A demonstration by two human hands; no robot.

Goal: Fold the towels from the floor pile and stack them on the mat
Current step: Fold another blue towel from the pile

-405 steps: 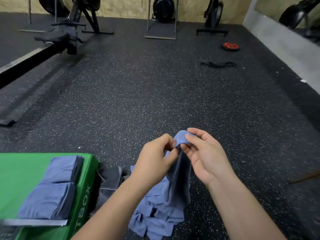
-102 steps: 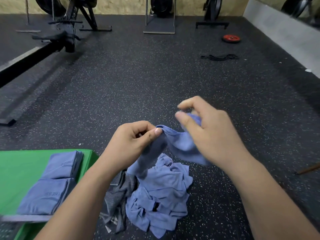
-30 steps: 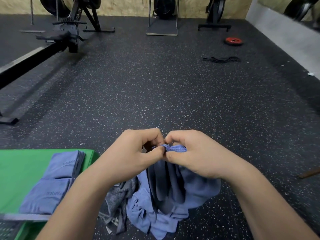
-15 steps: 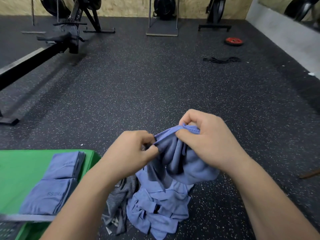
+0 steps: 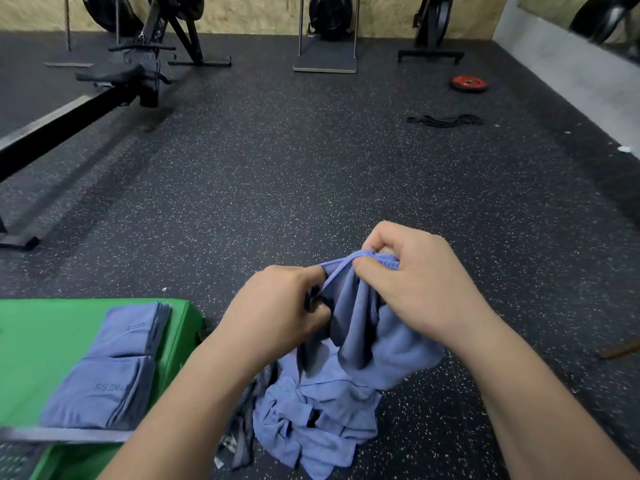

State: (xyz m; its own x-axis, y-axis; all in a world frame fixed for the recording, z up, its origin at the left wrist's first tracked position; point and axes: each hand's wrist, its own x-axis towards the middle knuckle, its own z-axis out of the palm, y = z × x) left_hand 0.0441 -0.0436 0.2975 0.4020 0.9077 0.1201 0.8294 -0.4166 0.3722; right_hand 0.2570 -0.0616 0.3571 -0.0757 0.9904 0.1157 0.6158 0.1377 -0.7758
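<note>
I hold a blue towel [image 5: 360, 327] up over the floor pile, bunched and hanging in folds. My left hand [image 5: 277, 313] pinches its hem on the left, and my right hand [image 5: 412, 289] grips the same hem on the right, slightly higher. Below them the pile of crumpled blue towels [image 5: 311, 420] lies on the speckled black floor, with a grey towel [image 5: 242, 434] at its left edge. On the green mat [image 5: 41, 341] at lower left sit two folded blue towels, the far towel [image 5: 133, 330] and the near towel [image 5: 100, 393].
A rowing machine rail [image 5: 59, 129] runs along the left. Exercise machines [image 5: 329, 32] stand by the far wall. A red weight plate [image 5: 469, 83] and a black band [image 5: 445, 120] lie far right. A grey wall [image 5: 571, 74] borders the right side.
Over the last second my hands moved apart along the towel's hem and the right hand rose, stretching the edge between them. The folded towels on the mat have not moved.
</note>
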